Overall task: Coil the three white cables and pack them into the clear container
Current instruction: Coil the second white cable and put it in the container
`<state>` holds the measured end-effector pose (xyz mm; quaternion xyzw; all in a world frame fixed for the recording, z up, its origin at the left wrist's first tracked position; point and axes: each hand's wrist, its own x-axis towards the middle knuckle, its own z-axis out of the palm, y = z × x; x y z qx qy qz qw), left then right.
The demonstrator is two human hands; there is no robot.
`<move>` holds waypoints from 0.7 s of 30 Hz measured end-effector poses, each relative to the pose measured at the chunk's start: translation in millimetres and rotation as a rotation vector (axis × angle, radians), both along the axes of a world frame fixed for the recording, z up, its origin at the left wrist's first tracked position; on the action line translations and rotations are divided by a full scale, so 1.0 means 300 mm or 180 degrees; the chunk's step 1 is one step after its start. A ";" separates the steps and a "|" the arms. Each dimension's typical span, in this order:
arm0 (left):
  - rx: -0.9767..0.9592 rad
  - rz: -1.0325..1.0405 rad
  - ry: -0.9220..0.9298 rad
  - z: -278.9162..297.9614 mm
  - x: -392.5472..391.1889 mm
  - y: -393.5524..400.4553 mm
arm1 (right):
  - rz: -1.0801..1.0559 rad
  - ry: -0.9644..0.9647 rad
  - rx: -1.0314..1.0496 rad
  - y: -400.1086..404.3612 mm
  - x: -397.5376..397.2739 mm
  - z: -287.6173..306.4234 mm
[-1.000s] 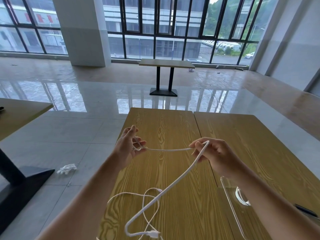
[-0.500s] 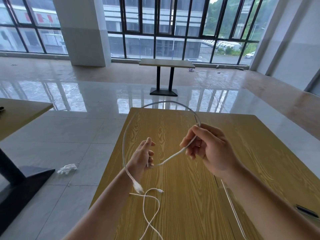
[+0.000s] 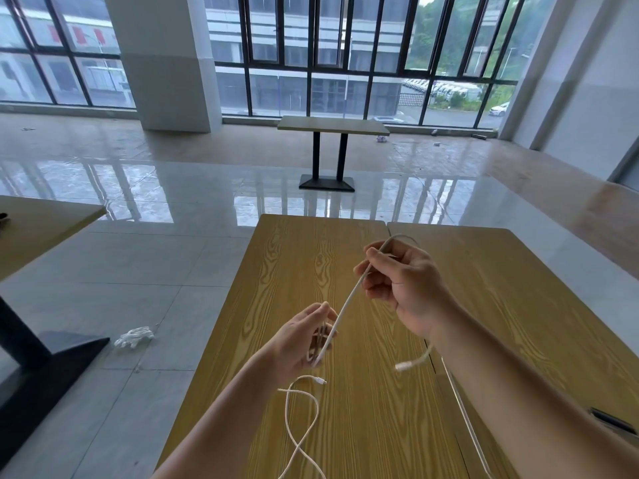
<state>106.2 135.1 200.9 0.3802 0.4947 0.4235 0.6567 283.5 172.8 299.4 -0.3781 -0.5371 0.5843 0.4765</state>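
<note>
Both hands hold one thick white cable (image 3: pixel 346 302) above the wooden table (image 3: pixel 363 409). My left hand (image 3: pixel 301 340) grips its lower loops. My right hand (image 3: pixel 401 281) pinches it higher up, where it arcs over my fingers; its free plug end (image 3: pixel 403 367) dangles below my right wrist. A thinner white cable (image 3: pixel 301 416) lies loose on the table beneath my left forearm. The clear container (image 3: pixel 465 420) shows only as a transparent edge at lower right, mostly hidden by my right arm.
A dark flat object (image 3: pixel 608 420) lies on the table at the far right. A crumpled white scrap (image 3: pixel 134 337) sits on the tiled floor left of the table. Another table's black base (image 3: pixel 52 361) stands at the left, and a further table (image 3: pixel 332 126) by the windows.
The large cable arc that rose over the table has been pulled in. My right hand moved right and slightly down; the plug end swung from my left wrist to below my right wrist.
</note>
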 end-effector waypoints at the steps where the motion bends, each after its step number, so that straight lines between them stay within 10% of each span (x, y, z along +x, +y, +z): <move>1: 0.0011 -0.0094 -0.0015 0.001 -0.001 -0.008 | -0.0108 -0.0042 -0.0076 0.010 0.006 -0.008; 15: 0.0602 -0.1585 -0.0906 0.047 -0.028 -0.072 | -0.0643 -0.2758 0.0286 0.059 0.108 -0.142; 21: 0.0949 -0.1739 -0.1352 0.106 -0.055 -0.065 | -0.0549 -0.1994 0.0524 0.054 0.102 -0.153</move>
